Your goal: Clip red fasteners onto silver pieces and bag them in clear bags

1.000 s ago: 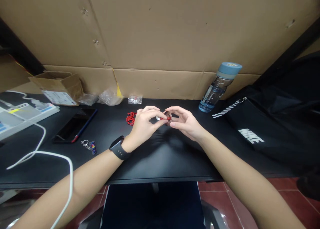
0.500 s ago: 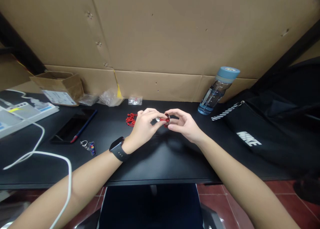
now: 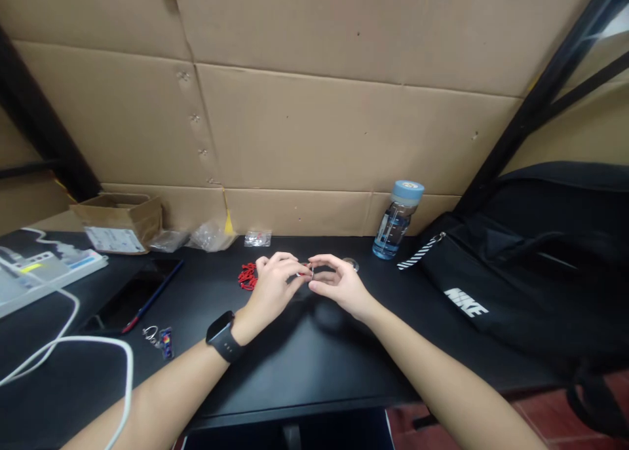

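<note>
My left hand (image 3: 278,286), with a dark watch (image 3: 225,336) on its wrist, is closed in a pinch on a bit of red cord (image 3: 305,273). My right hand (image 3: 341,286) faces it, thumb and fingers closed on the rim of a small silvery round piece (image 3: 313,273) held edge-on. Fingers cover most of both, so how the cord meets the round piece is hidden. A heap of red knotted cords (image 3: 247,276) lies just left of my left hand. Behind my right hand a clear round thing (image 3: 351,264) shows in part on the table.
A blue-lidded water bottle (image 3: 397,221) stands behind, right of my hands. A black bag (image 3: 491,286) fills the right side. To the left are a phone (image 3: 135,296), keychain (image 3: 164,342), power strip (image 3: 49,280), small carton (image 3: 118,224) and plastic bags (image 3: 211,235). White cable (image 3: 128,371) crosses above my left forearm.
The view has tilted up and shifted right, so the things sit lower in the picture. Both hands keep their pinch. The clear round thing behind my right hand has come into sight.
</note>
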A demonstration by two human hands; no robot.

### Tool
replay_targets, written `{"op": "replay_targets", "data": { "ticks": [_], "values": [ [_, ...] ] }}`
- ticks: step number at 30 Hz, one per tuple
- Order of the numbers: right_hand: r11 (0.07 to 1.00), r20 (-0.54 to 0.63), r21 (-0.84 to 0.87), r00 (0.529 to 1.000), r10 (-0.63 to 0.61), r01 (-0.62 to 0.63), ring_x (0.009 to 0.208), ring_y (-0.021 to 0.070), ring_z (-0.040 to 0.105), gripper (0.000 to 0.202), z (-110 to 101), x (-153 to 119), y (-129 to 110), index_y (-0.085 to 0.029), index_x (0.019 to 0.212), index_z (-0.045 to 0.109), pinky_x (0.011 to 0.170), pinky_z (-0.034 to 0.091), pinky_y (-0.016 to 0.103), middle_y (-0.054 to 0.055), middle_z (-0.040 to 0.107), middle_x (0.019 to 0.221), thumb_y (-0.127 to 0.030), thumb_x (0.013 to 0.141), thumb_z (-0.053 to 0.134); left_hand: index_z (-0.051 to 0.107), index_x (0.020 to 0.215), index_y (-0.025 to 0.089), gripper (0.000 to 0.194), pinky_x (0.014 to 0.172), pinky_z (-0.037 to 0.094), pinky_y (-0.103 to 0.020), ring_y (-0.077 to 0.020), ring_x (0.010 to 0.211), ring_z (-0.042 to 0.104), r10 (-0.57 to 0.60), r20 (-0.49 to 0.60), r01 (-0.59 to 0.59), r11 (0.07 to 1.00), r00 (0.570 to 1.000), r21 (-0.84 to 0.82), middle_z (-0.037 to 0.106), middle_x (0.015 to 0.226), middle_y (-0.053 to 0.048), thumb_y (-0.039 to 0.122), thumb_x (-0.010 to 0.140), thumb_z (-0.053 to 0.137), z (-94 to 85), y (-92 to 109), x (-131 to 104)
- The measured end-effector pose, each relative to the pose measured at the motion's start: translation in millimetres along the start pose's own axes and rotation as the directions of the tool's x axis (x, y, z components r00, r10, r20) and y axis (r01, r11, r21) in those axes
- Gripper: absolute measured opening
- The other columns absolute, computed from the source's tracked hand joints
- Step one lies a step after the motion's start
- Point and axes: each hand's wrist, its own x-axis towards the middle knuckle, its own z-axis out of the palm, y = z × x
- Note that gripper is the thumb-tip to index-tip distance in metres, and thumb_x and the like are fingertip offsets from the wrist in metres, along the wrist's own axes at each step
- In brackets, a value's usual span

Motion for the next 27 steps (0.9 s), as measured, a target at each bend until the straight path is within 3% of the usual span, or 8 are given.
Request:
{"op": "replay_targets", "data": {
  "ticks": [7, 12, 16, 20, 27],
  "values": [
    [0.997, -0.025, 0.025, 0.997, 0.067, -0.066, 0.09, 0.0201, 0.077, 0.054, 3.0, -0.2, 0.4, -0.021, 0.119, 0.068, 0.083, 0.063, 0.036, 0.007, 0.074, 0.111, -0.041, 0.074, 0.091, 0.079, 0.088, 0.028, 0.013, 0.091, 0.029, -0.044, -0.0267, 0.105, 0.065, -0.013, -0.046, 0.013, 1.0, 0.999, 0.018, 0.079, 0.099, -0.004, 0.032, 0.095, 0.068, 1.5, -1.1, 0.1],
    [0.984, -0.039, 0.116, 0.989, 0.143, -0.138, 0.086, 0.0201, 0.078, 0.055, 5.6, -1.6, -4.3, -0.02, 0.114, 0.067, 0.079, 0.063, 0.034, 0.005, 0.074, 0.102, -0.043, 0.071, 0.092, 0.078, 0.093, 0.028, 0.016, 0.09, 0.027, -0.045, -0.0269, 0.103, 0.063, 0.101, -0.048, -0.097, 0.992, 0.994, 0.084, 0.08, 0.098, -0.005, 0.031, 0.1, 0.064, 1.9, -1.2, -2.3],
    [0.94, 0.039, 0.213, 0.964, 0.263, -0.265, 0.087, 0.0197, 0.079, 0.049, 7.2, -3.5, -11.6, -0.02, 0.112, 0.068, 0.083, 0.062, 0.032, 0.005, 0.075, 0.1, -0.046, 0.077, 0.089, 0.078, 0.095, 0.029, 0.017, 0.091, 0.025, -0.046, -0.0262, 0.104, 0.063, 0.171, -0.04, -0.167, 0.982, 0.984, 0.094, 0.081, 0.1, -0.004, 0.03, 0.101, 0.062, -1.7, -2.1, -2.5],
    [0.945, 0.039, 0.21, 0.968, 0.247, -0.249, 0.087, 0.0194, 0.079, 0.049, 7.7, -4.4, -13.9, -0.02, 0.111, 0.068, 0.085, 0.062, 0.034, 0.006, 0.075, 0.105, -0.046, 0.075, 0.09, 0.08, 0.092, 0.029, 0.014, 0.092, 0.028, -0.046, -0.026, 0.102, 0.064, 0.099, -0.048, -0.098, 0.995, 0.994, 0.035, 0.08, 0.096, -0.003, 0.03, 0.098, 0.067, -2.2, -2.6, -1.0],
    [0.987, -0.059, 0.095, 0.989, 0.134, -0.128, 0.085, 0.0176, 0.076, 0.054, 4.5, -1.7, -5.4, -0.021, 0.112, 0.067, 0.08, 0.064, 0.033, 0.006, 0.073, 0.111, -0.038, 0.068, 0.095, 0.081, 0.095, 0.028, 0.015, 0.089, 0.047, -0.04, -0.0251, 0.101, 0.068, -0.064, 0.081, 0.077, 0.983, 0.995, -0.169, 0.079, 0.1, -0.005, 0.033, 0.094, 0.067, -1.6, -1.6, 0.7]
  ]
}}
